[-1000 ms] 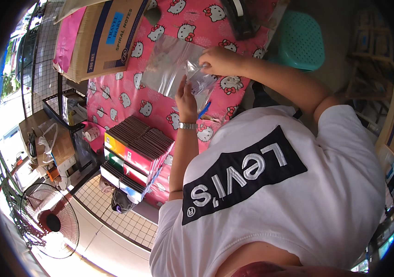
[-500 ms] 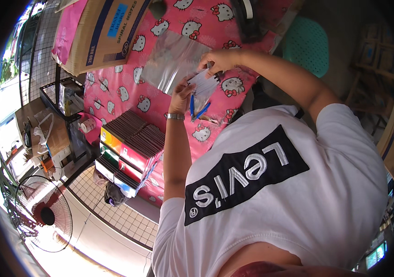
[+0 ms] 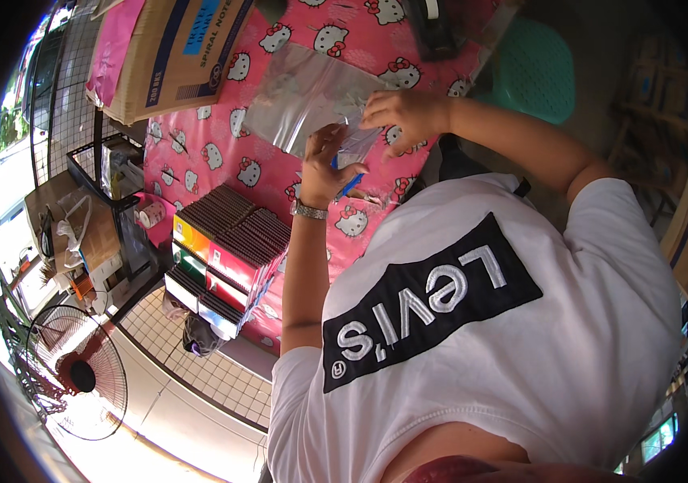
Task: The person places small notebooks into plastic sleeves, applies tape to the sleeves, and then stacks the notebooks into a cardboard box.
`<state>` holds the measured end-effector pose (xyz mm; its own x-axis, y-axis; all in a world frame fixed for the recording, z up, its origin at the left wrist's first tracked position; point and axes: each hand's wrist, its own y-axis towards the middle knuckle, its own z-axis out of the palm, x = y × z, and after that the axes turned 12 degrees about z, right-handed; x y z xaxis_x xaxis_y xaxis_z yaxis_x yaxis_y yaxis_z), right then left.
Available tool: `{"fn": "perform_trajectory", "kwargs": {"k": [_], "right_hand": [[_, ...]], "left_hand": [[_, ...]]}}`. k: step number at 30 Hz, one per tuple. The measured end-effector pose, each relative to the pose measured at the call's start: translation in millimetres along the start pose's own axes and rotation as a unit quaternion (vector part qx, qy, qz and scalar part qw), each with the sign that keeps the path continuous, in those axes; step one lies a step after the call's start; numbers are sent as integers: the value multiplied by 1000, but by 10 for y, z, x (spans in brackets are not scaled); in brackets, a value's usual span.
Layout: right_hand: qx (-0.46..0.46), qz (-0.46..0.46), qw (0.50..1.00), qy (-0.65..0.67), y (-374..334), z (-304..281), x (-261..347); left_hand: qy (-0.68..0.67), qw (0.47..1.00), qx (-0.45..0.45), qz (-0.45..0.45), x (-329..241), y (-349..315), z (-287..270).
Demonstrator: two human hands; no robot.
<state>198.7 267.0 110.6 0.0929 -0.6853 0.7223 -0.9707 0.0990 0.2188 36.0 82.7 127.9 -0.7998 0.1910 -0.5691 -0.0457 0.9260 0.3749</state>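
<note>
Fabric of my white T-shirt (image 3: 601, 322), with its black patch and white lettering, fills the space closest to me. A metal-banded watch (image 3: 309, 211) circles my left wrist. Beyond it, my left hand (image 3: 328, 167) is spread, its thumb standing well away from the fingers, which reach over the near edge of a clear plastic bag (image 3: 291, 101). My right hand (image 3: 408, 117) is also loosely spread, fingers bent and thumb held apart, with its fingertips at the bag's right side. I cannot tell how firmly either hand touches the plastic. The bag lies flat on the table in front of me, and a pale patch shows through it between my hands, too glossy and small to make out. Just below my left thumb, part of a blue-handled tool (image 3: 351, 186) shows.

All this rests on a pink tablecloth (image 3: 219, 189) printed with white cartoon faces. To the left of my forearm stand stacked spiral notebooks (image 3: 231, 241), dark bindings upward, with yellow, red, green and white among their covers. Past the bag, toward the upper left, sits a big cardboard box (image 3: 179, 68) with a pink flap and a blue label. At the table's far side is a black device (image 3: 432, 32), and to its right a teal stool (image 3: 533, 72). Off to the left, a round fan (image 3: 82, 376) stands near a dark wire mesh (image 3: 62, 137), with bright daylight behind.
</note>
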Motion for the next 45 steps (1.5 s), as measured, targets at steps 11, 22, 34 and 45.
{"fn": "perform_trajectory", "kwargs": {"k": [11,22,34,45], "right_hand": [[-276,228,930,-87,197,688,131],[-384,574,686,230,-532,-304,-990],[-93,378,519,761,-680,427,-1185],[430,174,882,-84,1547,222,-714]], "left_hand": [[37,975,-101,-196,177,-127,263],[23,943,64,-326,224,245,94],[-270,915,-54,-294,501,-16,188],[-385,836,-48,-387,388,2,123]]}}
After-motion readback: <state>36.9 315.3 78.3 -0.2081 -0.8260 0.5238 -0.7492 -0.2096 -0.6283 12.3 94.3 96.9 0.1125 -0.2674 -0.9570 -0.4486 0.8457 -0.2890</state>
